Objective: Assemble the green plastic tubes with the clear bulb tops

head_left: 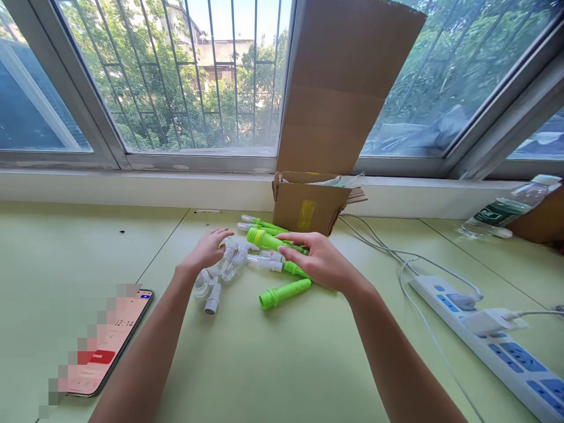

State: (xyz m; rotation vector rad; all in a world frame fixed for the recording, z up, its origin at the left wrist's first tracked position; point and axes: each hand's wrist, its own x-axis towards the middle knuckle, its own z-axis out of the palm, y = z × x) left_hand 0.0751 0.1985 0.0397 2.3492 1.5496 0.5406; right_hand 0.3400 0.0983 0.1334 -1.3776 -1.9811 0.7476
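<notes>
My left hand (208, 251) is at the left side of a pile of clear plastic tubes (233, 261), its fingers stretched over them and the thumb apart. The fingertips touch or nearly touch the upper clear pieces. My right hand (319, 261) has thumb and forefinger around a green threaded tube (263, 239) with a yellow ring near its end. Under and beside that hand lie more green tubes, partly hidden by it. Nearest me is a loose green threaded tube (284, 293). A short clear piece with a grey end (212, 299) lies left of it.
An open cardboard box (311, 208) stands behind the pile against the sill, its tall flap upright. On the right are a white power strip (489, 341) with plugs and cables, and a tilted plastic bottle (506, 205). A phone (110, 346) lies at the left.
</notes>
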